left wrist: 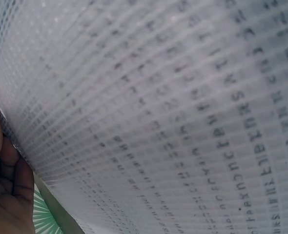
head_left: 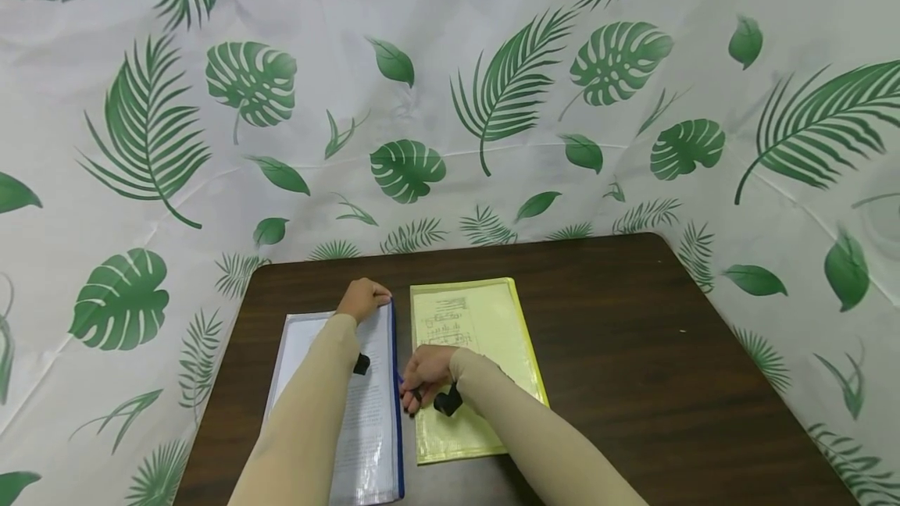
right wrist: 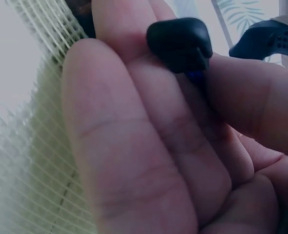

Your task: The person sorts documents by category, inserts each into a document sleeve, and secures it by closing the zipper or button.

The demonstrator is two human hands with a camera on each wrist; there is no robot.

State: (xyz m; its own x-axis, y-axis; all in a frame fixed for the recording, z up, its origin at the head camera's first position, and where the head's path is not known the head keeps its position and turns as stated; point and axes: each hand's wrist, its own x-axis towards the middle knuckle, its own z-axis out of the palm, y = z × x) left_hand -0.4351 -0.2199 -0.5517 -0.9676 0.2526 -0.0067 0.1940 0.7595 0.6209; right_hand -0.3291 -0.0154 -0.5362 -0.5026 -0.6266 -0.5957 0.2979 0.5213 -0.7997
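A clear mesh document pouch (head_left: 362, 428) with a blue zipper edge and printed paper inside lies at the left of the table. My left hand (head_left: 362, 299) grips its far right corner; the left wrist view shows the curled fingers (left wrist: 10, 180) at the edge of the ribbed mesh (left wrist: 149, 117). Partway along the blue edge, my right hand (head_left: 427, 372) pinches a small black zipper pull (right wrist: 179, 44) between thumb and fingers. Under that hand is a yellow mesh pouch (head_left: 485, 326) holding a sheet with handwriting and sketches.
Both pouches lie side by side on a dark brown wooden table (head_left: 633, 381). Behind it hangs a white curtain (head_left: 436, 108) printed with green leaves. Each wrist carries a small black device.
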